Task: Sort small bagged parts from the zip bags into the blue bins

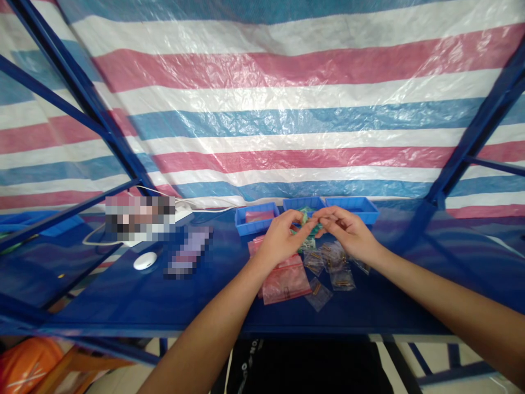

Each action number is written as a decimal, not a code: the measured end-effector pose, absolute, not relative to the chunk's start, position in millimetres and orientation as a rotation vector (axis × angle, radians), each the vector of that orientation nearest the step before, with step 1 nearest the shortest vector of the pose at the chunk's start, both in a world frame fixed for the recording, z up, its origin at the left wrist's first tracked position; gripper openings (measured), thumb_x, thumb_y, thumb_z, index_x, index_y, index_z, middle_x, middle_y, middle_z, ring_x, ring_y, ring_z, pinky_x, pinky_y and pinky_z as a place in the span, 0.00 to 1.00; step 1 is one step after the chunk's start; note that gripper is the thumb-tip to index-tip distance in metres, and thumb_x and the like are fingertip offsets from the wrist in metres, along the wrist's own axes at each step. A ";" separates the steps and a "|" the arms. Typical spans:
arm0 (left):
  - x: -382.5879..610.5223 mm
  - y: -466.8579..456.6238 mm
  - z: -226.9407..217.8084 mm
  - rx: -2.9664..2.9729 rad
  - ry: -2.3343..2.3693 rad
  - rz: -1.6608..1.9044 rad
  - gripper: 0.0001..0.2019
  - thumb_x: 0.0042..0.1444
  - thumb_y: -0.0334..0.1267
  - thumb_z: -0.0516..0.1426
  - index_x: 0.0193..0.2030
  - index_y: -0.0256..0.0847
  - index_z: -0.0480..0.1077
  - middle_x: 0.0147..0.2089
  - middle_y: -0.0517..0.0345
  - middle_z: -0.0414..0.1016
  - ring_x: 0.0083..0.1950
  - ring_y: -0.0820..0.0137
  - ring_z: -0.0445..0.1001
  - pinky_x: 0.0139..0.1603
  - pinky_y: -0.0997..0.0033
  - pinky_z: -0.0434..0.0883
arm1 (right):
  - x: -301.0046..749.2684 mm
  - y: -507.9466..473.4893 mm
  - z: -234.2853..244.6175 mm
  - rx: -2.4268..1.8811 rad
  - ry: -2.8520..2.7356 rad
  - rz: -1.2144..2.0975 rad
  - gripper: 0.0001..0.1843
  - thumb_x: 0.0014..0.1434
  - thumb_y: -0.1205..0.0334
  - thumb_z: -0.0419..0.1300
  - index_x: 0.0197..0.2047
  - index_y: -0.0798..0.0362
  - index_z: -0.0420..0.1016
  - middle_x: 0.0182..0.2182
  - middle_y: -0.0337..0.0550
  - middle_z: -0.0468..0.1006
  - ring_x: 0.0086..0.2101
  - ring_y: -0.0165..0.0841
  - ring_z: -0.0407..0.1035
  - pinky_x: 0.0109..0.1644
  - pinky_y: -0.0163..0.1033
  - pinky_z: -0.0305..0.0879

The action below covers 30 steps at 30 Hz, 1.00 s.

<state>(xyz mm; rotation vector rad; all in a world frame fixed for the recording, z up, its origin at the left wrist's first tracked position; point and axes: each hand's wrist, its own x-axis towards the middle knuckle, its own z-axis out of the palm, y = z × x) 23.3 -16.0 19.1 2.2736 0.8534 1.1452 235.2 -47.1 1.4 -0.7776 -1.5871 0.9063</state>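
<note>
Behind the blue table (422, 298), a red, white and blue striped tarpaulin (287, 98) closed off the whole back. Blue metal posts slanted down at either side, the left post (115, 150) and the right post (479, 126) both well apart from the hands. An orange object (30, 364), too cut off to name, sat below the table at lower left.

Three blue plastic trays stood in a row near the back edge, just beyond the fingers: the left tray (251, 229) held something pink, the middle tray (303, 203) was partly hidden, and the right tray (353, 207) stood past the right hand (348, 232). The left hand (283, 235) met it over green packets (309, 244); the fingertips were bent close together, and whether they gripped anything could not be told.

Red zip bags (283, 282) lay below the left hand, with small clear bags (342, 280) of brass-coloured pins just beside them, between the forearms. Farther left were white cables (213, 209), a blurred-out flat object (191, 251) and a white disc (145, 261).

The front edge ran under both forearms. Room for moving lay right of the right forearm, toward the right post, and between the disc and the left forearm.
</note>
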 end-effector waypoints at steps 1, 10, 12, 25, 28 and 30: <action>23.0 -15.4 19.6 2.285 0.833 1.144 0.14 0.69 0.49 0.57 0.44 0.40 0.77 0.41 0.53 0.78 0.41 0.67 0.77 0.40 0.70 0.72 | 235.2 -45.8 0.3 -0.788 -1.567 0.875 0.17 0.67 0.44 0.65 0.52 0.43 0.78 0.46 0.45 0.82 0.40 0.39 0.78 0.44 0.46 0.80; 21.9 -14.9 17.8 2.199 0.789 1.002 0.18 0.69 0.52 0.57 0.42 0.40 0.78 0.30 0.57 0.78 0.28 0.69 0.75 0.28 0.73 0.67 | 239.4 -35.7 -6.4 -0.805 -1.553 0.905 0.21 0.60 0.46 0.72 0.53 0.43 0.78 0.42 0.42 0.83 0.42 0.39 0.78 0.46 0.45 0.79; 22.6 -12.7 14.5 2.148 0.804 1.029 0.17 0.67 0.52 0.59 0.48 0.40 0.78 0.32 0.58 0.80 0.28 0.69 0.76 0.28 0.73 0.69 | 238.6 -35.3 -5.4 -0.804 -1.541 0.942 0.20 0.59 0.45 0.72 0.50 0.43 0.79 0.38 0.41 0.84 0.37 0.38 0.78 0.40 0.44 0.78; 19.9 -9.1 20.4 2.209 0.763 1.261 0.07 0.63 0.33 0.62 0.44 0.44 0.82 0.60 0.49 0.80 0.54 0.61 0.82 0.47 0.66 0.80 | 248.8 -30.8 -5.8 -0.814 -1.582 0.660 0.05 0.61 0.56 0.69 0.40 0.45 0.84 0.50 0.44 0.78 0.52 0.42 0.73 0.57 0.48 0.72; 19.5 -7.3 17.3 2.199 0.797 1.257 0.09 0.64 0.33 0.61 0.45 0.45 0.83 0.60 0.50 0.80 0.55 0.61 0.82 0.47 0.66 0.80 | 250.5 -29.8 -7.7 -0.864 -1.576 0.569 0.04 0.62 0.58 0.67 0.39 0.45 0.85 0.51 0.45 0.76 0.54 0.43 0.72 0.56 0.48 0.71; 19.6 -6.1 13.7 2.151 0.795 1.211 0.10 0.65 0.33 0.59 0.47 0.44 0.83 0.51 0.51 0.85 0.48 0.63 0.84 0.46 0.66 0.80 | 250.9 -30.0 -8.2 -0.905 -1.579 0.508 0.05 0.63 0.59 0.66 0.39 0.45 0.85 0.48 0.45 0.76 0.51 0.42 0.72 0.54 0.47 0.71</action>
